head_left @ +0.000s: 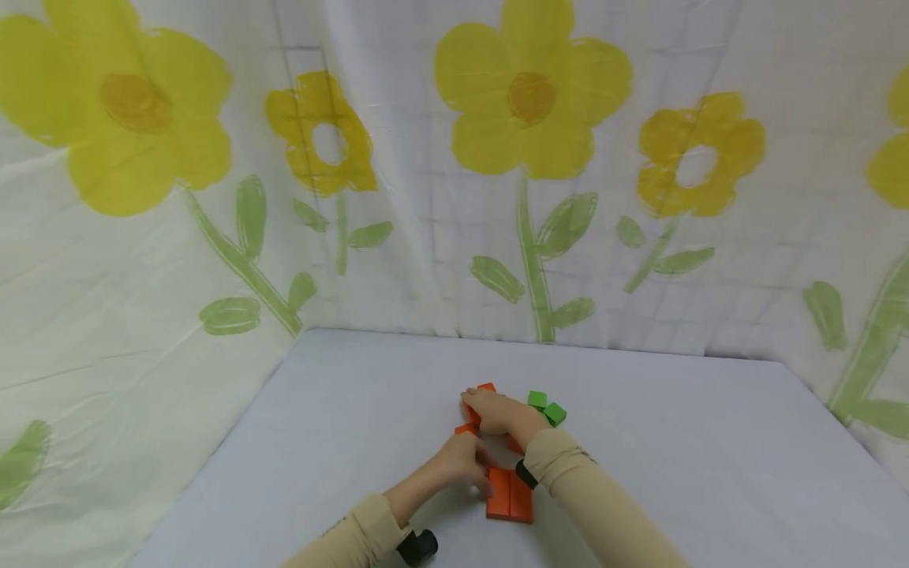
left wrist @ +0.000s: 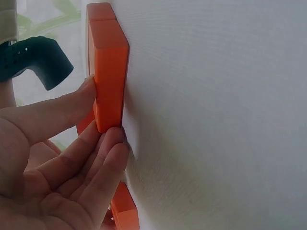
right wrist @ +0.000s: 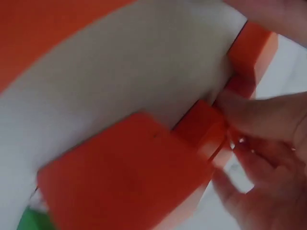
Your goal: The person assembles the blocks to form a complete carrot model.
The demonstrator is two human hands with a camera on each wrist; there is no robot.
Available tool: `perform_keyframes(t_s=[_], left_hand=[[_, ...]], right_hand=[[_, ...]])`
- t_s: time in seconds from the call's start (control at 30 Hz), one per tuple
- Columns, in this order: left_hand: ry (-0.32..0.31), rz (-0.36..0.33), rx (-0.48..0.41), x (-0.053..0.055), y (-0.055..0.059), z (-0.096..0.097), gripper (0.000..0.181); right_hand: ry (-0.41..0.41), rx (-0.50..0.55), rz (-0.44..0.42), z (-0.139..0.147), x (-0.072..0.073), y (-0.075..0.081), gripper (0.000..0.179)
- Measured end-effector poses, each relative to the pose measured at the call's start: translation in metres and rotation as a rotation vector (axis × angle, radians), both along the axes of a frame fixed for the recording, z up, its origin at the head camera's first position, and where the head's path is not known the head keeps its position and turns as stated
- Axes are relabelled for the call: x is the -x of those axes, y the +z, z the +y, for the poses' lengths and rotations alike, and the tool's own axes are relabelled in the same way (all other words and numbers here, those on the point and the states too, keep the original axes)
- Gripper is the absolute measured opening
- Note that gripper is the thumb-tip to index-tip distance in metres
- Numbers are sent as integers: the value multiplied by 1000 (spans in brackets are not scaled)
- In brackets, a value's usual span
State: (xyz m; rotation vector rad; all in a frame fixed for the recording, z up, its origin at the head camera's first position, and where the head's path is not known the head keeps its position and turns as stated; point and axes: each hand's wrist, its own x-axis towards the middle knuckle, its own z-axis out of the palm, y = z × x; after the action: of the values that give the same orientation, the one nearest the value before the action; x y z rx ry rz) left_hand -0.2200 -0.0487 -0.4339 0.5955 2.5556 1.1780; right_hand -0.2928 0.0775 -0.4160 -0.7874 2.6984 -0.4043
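Two rectangular orange blocks, smooth-faced [head_left: 509, 495]: flat on the worktop, side by side, long edges together, nearest the wearer of all the blocks.

Left hand [head_left: 463, 462]: at the left side of this pair. Thumb and fingertips touch the side and far end of one block; whether the grip pinches it or merely rests there cannot be told.

Orange block in the line [right wrist: 199, 125]: farther out, one of several orange blocks forming a bent line on the worktop; partly covered by the right hand.

Right hand [head_left: 499, 412]: palm down over the line; grip grasping this block, thumb on one side, fingers on the other.

Small orange block [head_left: 465, 428]: in the line, between the two hands.

Orange end block [head_left: 487, 386]: just beyond the right hand.

Two small green blocks [head_left: 546, 406]: near the right wrist, close together, at differing angles.

Beige long sleeves [head_left: 604, 497]: one on each forearm; a black device [head_left: 419, 546] at each wrist.

Worktop, white [head_left: 369, 402]: beneath all blocks.

White fabric backdrop [head_left: 405, 300]: behind, bearing yellow flowers and green leaves.
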Motion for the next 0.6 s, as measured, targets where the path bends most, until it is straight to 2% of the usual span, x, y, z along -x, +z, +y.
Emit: perform_keyframes(t_s=[0.1, 0.17, 0.33, 0.47, 0.6], left_hand=[[7, -14, -1, 0, 0, 1, 22], [10, -21, -1, 0, -1, 2, 22], [10, -43, -10, 1, 0, 1, 22], [-5, -31, -10, 1, -1, 1, 22], [-7, -41, -4, 1, -1, 2, 22]], right_hand=[[-17, -37, 3, -3, 1, -2, 53], [-12, -12, 32, -1, 2, -1, 52], [17, 153, 155, 12, 3, 5, 54], [0, 291, 239, 29, -2, 16, 56], [-30, 345, 236, 51, -14, 26, 57]])
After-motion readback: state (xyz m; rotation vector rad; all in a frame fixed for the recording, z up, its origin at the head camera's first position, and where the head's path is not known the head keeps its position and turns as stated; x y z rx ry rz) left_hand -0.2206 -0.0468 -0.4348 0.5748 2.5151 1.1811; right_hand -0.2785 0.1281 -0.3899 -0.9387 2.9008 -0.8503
